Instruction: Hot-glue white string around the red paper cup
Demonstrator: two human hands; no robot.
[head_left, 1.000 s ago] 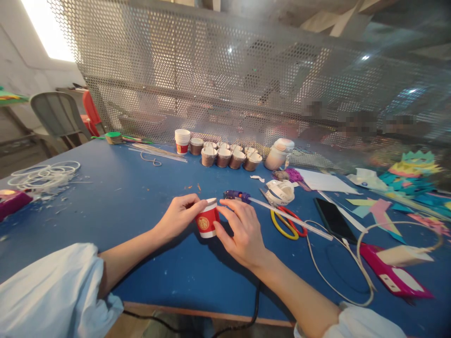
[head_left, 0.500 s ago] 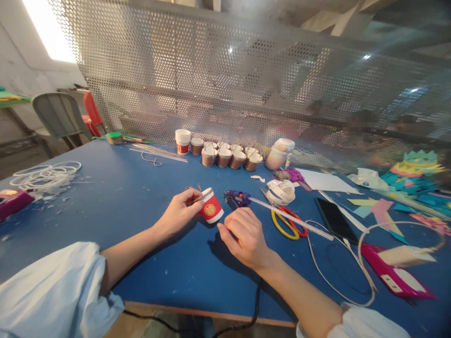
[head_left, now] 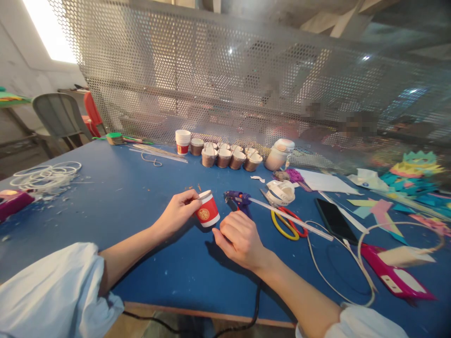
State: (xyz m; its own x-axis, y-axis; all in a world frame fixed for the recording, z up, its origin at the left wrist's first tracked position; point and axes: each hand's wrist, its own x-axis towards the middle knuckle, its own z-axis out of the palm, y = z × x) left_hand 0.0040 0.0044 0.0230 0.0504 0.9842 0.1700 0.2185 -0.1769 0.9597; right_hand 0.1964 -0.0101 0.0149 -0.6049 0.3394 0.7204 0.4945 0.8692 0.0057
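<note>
My left hand (head_left: 179, 210) pinches a small red and white paper cup (head_left: 210, 209) at its rim, thumb outside. The cup tilts above the table, its round gold emblem turned toward the lower left. Just below and right of the cup, my right hand (head_left: 237, 239) is closed with curled fingers. What it holds, if anything, is hidden. A purple glue gun (head_left: 238, 197) lies behind my right hand, with a long clear glue stick (head_left: 292, 218) running out of its back end.
Several brown-wrapped cups (head_left: 224, 158) and a stack of paper cups (head_left: 182, 142) stand at the back beside a jar (head_left: 279, 155). Scissors (head_left: 286, 225), a ribbon roll (head_left: 281, 192), a phone (head_left: 336, 219) and a pink power strip (head_left: 398, 274) lie right; white cord (head_left: 47, 174) lies left.
The paper cup has turned in my left hand, so its emblem has moved left and down. My right hand has shifted slightly left and down.
</note>
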